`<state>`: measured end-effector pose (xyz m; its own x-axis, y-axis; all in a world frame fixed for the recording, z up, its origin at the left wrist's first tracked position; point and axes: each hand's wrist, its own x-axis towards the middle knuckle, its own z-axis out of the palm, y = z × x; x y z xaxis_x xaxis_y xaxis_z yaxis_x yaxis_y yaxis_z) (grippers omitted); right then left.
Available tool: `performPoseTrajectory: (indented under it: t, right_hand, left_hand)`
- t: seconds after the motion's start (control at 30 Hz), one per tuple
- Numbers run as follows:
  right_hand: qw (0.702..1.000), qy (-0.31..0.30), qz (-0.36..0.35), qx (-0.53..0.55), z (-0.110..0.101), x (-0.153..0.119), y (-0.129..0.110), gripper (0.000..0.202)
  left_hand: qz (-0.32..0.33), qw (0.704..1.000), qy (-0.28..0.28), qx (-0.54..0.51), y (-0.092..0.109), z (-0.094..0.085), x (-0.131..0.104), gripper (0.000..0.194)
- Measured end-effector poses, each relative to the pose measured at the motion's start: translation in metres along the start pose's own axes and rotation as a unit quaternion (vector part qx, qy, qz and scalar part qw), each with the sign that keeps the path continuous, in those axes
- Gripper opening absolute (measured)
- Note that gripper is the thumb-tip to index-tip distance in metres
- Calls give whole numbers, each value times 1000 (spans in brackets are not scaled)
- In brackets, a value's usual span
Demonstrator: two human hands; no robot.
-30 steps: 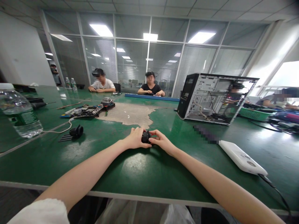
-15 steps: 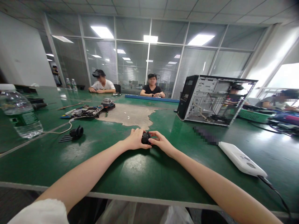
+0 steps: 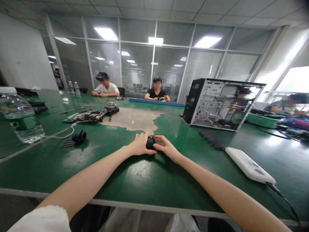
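Between my two hands, just above or on the green table, is a small black round part (image 3: 150,143) with a collar; its exact kind cannot be told. My left hand (image 3: 140,144) closes around its left side. On the other side, the thumb and fingers of my right hand (image 3: 165,146) pinch its right end. Much of the part is hidden by the fingers. Further left lies a black piece (image 3: 78,138) with a ring-shaped end and several flat prongs.
A water bottle (image 3: 23,119) stands at left, near circuit boards (image 3: 84,115) and a white cable. An open computer case (image 3: 222,104) stands at right, behind a white power bank (image 3: 249,165) with a cable. A green basket (image 3: 263,120) and coworkers are beyond.
My hands and the black part stay in almost the same place. Across the table, the person in the black shirt has raised a hand with a small object.
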<state>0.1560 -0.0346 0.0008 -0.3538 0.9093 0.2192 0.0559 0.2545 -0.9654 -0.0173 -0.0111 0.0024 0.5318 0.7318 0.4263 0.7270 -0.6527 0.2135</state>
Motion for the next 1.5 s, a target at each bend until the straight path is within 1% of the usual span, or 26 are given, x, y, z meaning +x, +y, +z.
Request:
performPoseTrajectory:
  t: [0.07, 0.13, 0.23, 0.37, 0.5, 0.6, 0.7, 0.9, 0.97, 1.13, 1.2, 1.33, 1.43, 1.5]
  right_hand:
    - [1000, -15, -3, 5, 0, 0, -1, 36]
    - [999, -30, -24, 13, 0, -1, -1, 34]
    - [998, -31, -45, 18, 1, -3, -2, 32]
    - [999, -17, -31, 11, 1, -3, 0, 29]
    - [1000, 3, -16, -9, 1, 0, 3, 36]
    - [1000, -4, -7, -10, 0, 0, 1, 39]
    - [1000, -18, -17, -2, 1, -2, -2, 37]
    - [999, -16, -38, 12, 2, -3, -1, 27]
    - [999, -11, -36, 6, 1, -2, 1, 27]
    - [1000, 0, -11, -4, 0, 0, 0, 38]
    - [1000, -10, -19, -7, 0, 0, -1, 36]
    - [998, -29, -57, -1, 0, -2, -3, 33]
    - [998, -26, -51, 3, 1, -2, -2, 27]
    - [999, -14, -42, -5, 1, -1, 0, 27]
  left_hand:
    - [-3, 1000, -1, -3, 1, -1, 0, 67]
    - [-3, 1000, -1, -6, 2, -2, -1, 66]
    - [-6, 1000, -6, -8, 3, -3, -1, 65]
    - [-12, 1000, -10, -11, 5, -4, -1, 64]
    - [-14, 1000, -9, -8, 4, -4, -1, 65]
    - [-8, 1000, -7, -7, 3, -2, -1, 65]
    - [-2, 1000, -2, -7, 2, -2, -1, 65]
    - [1, 1000, -1, -7, 1, -2, -1, 64]
    - [-1, 1000, -1, -8, 1, -2, -1, 63]
    - [-14, 1000, -6, -11, 4, -4, -1, 64]
    - [-18, 1000, -9, -13, 4, -4, -1, 65]
    - [-19, 1000, -10, -13, 5, -5, -1, 64]
    - [-13, 1000, -7, -13, 5, -5, -1, 63]
    - [-14, 1000, -8, -12, 5, -6, -1, 63]
